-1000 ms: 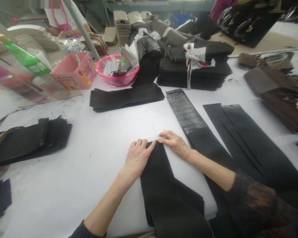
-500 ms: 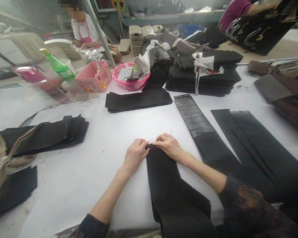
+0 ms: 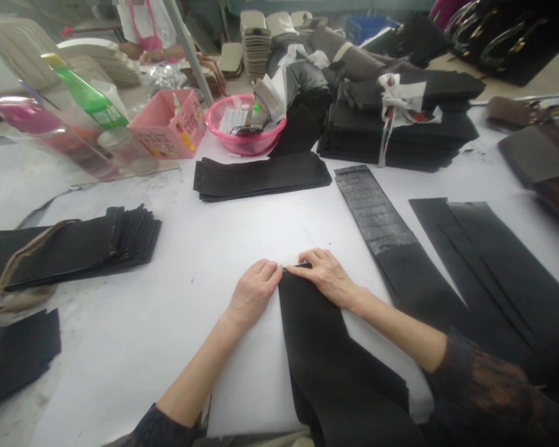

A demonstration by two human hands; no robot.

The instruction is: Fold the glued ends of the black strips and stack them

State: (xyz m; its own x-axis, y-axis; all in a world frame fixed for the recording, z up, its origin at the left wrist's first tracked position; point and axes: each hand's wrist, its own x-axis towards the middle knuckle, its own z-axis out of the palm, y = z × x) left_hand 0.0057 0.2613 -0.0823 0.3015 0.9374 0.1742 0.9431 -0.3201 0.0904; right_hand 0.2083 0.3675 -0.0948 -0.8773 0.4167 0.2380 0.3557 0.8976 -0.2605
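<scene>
A long black strip of leather-like material (image 3: 317, 335) runs from the middle of the white table toward me, over another black piece. My left hand (image 3: 256, 288) is closed at the far left corner of the strip, pinching its edge. Along that same far edge, my right hand (image 3: 326, 276) grips with thumb and fingers, the thumb pointing toward the left hand. A narrow fold seems to lie along the edge, though the fingers partly hide it. Right of my hands lies a black strip with a shiny, coated-looking end (image 3: 372, 211).
Stacks of black strips lie at left (image 3: 74, 248) and beyond my hands (image 3: 261, 177). Further back stand a pink basin (image 3: 246, 143), a pink box (image 3: 168, 127), a green bottle (image 3: 84, 93) and a tied black stack (image 3: 354, 133). A co-worker's arms (image 3: 158, 53) show behind.
My view has tilted down slightly. My right hand has slid a little to the right along the strip's far edge, while the left stays at the corner.
</scene>
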